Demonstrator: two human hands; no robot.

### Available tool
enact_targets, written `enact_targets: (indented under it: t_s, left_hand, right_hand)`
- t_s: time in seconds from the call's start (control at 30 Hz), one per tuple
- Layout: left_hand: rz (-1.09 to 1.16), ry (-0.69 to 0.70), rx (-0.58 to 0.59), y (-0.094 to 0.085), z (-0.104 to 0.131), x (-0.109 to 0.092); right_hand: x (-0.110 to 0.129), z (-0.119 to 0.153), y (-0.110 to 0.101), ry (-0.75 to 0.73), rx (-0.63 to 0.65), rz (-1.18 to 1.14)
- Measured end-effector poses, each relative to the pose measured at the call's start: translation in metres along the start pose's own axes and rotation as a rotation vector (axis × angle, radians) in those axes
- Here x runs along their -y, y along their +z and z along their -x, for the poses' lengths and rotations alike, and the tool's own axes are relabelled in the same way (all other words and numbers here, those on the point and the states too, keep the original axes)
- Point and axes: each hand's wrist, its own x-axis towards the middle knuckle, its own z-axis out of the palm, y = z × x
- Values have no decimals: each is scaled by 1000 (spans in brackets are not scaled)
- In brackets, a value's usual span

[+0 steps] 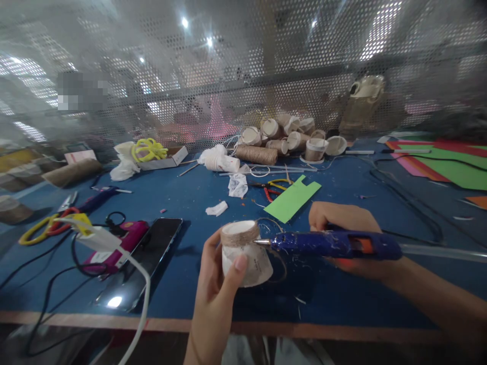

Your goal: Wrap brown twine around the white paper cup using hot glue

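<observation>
A small white paper cup (249, 261), its upper part wound with brown twine (240, 236), is gripped by my left hand (218, 286), thumb across its front. My right hand (342, 218) is closed round the handle of a blue hot glue gun (323, 244). The gun's metal nozzle touches or almost touches the cup just below the twine. From the gun's back end a clear glue stick (441, 250) sticks out to the right. A loose strand of twine loops behind the cup. Most of my right fingers are hidden by the gun.
Beyond my hands lie a green paper piece (292, 200), pliers (272, 191) and white scraps. A twine roll (256, 154) and several twine-wrapped cups line the back. At left are a phone (158, 253), a pink power bank (122, 246), cables and scissors (47, 227); coloured paper (449, 162) lies right.
</observation>
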Motion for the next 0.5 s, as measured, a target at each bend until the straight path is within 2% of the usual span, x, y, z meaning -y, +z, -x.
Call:
enact_targets:
  t_s: [0.23, 0.5]
  left_hand:
    - [73, -16, -48, 0, -1, 0]
    - [166, -26, 17, -9, -5, 7]
  right_hand:
    - [-1, 0, 0, 4, -14, 50]
    - [0, -2, -1, 58, 13, 75]
